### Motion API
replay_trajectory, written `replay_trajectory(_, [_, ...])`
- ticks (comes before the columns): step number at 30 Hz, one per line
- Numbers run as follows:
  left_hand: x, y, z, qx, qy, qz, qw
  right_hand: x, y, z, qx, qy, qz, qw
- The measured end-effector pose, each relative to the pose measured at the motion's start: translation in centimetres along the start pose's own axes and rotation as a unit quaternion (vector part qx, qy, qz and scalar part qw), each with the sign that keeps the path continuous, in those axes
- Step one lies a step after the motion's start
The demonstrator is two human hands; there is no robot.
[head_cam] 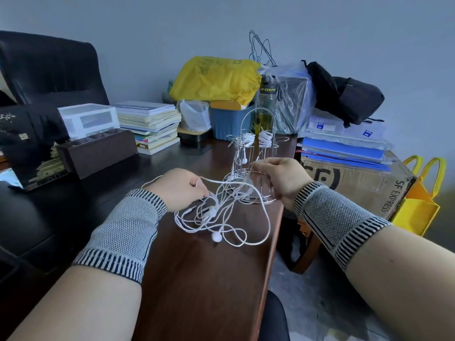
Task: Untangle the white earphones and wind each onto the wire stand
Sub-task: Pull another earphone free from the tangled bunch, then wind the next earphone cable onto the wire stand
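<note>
White earphones [222, 215] lie in a loose tangle on a dark wooden table [197, 279], near the person and just in front of a wire stand [253, 153]. On the stand's upper arms sit two wound coils of white cord. Left hand [178, 188] pinches a strand at the tangle's left edge. Right hand [280, 178] holds another strand raised beside the stand's base. Both wrists wear knitted grey bands.

White earphones [221, 215], silver wire stand [253, 153], yellow bag [216, 80]
</note>
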State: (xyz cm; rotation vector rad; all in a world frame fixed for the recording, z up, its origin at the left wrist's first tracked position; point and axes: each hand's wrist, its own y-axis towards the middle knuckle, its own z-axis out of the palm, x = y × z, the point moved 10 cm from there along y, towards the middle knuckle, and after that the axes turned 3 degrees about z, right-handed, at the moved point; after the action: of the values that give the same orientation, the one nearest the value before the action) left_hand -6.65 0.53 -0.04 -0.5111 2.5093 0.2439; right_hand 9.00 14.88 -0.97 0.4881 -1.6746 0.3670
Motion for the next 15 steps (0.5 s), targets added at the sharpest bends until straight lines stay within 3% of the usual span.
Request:
replay_trajectory(3, [-0.4, -0.1, -0.4, -0.008, -0.119, 0.003, 0.993, 0.7, -0.2, 1.2, 0.035, 0.077, -0.007, 0.996])
replay_trajectory(5, [-0.3, -0.3, -1.4, -0.068, -0.262, -0.012, 0.962, 1.4, -0.3, 2.0, 0.06, 0.106, -0.014, 0.992])
replay_trajectory(7, [0.1, -0.3, -2.5, -0.141, -0.333, -0.025, 0.932, 2.2, -0.8, 2.8, 0.082, 0.116, -0.018, 0.99])
replay_trajectory(9, [-0.2, -0.2, -2.7, -0.162, -0.322, -0.019, 0.932, 3.2, -1.4, 3.5, 0.104, 0.144, -0.021, 0.984])
replay_trajectory(15, [-2.5, 0.4, -0.5, -0.078, -0.177, 0.062, 0.979, 4.8, -2.3, 4.9, 0.144, 0.195, -0.024, 0.97])
